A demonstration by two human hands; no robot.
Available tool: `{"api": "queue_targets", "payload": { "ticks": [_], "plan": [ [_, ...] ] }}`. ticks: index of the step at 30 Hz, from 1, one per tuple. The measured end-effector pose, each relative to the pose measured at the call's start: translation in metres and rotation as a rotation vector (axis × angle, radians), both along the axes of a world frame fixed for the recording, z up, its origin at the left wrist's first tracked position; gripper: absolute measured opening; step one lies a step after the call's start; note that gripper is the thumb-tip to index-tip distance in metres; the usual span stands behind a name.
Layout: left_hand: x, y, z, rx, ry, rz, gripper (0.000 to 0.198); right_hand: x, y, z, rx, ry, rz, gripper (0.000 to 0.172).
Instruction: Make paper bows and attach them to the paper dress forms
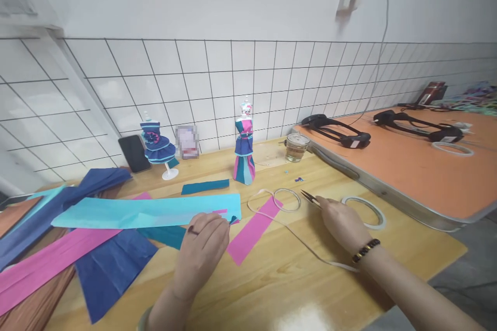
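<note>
In my right hand [341,222] is a pair of dark tweezers [309,197], its tips pointing left above the table. My left hand [204,248] is closed, pinching a small dark teal and pink paper piece [234,220] at the fingertips. It is over the end of a light blue paper strip [155,211]. A pink paper strip [252,235] lies between my hands, with a loop of thin white tape [277,214] across its upper end. Behind them stands a small dress form [244,145] in a pink, blue and teal paper dress.
Paper strips in navy [112,269], pink and brown cover the left side. At the back are another dressed form [157,142], a phone [134,153] and a glass cup [297,148]. A tape roll [382,217] lies beside my right hand. Black headsets [337,132] rest on the orange table [407,176].
</note>
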State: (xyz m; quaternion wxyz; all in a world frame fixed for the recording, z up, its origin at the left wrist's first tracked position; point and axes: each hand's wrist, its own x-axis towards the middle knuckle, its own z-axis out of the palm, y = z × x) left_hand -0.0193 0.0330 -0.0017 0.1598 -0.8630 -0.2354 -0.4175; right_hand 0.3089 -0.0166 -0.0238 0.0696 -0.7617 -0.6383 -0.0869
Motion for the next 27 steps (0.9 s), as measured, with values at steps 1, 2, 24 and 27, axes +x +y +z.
{"api": "queue_targets", "payload": {
  "ticks": [1, 2, 24, 27],
  "plan": [
    [0.0, 0.0, -0.001, -0.039, -0.032, -0.01, 0.019, 0.004, 0.0, 0.003, 0.016, 0.009, -0.017, 0.034],
    [0.001, 0.0, -0.002, -0.09, -0.081, -0.02, 0.018, 0.007, 0.0, 0.007, 0.043, 0.034, -0.036, 0.036],
    [0.005, -0.009, 0.005, -0.682, -0.571, -0.267, 0.017, -0.126, 0.008, 0.043, 0.055, 0.85, 0.806, 0.028],
    [0.008, -0.011, 0.009, -0.599, -0.53, -0.263, 0.019, -0.124, 0.007, 0.035, 0.107, 0.739, 0.833, 0.03]
  ]
}}
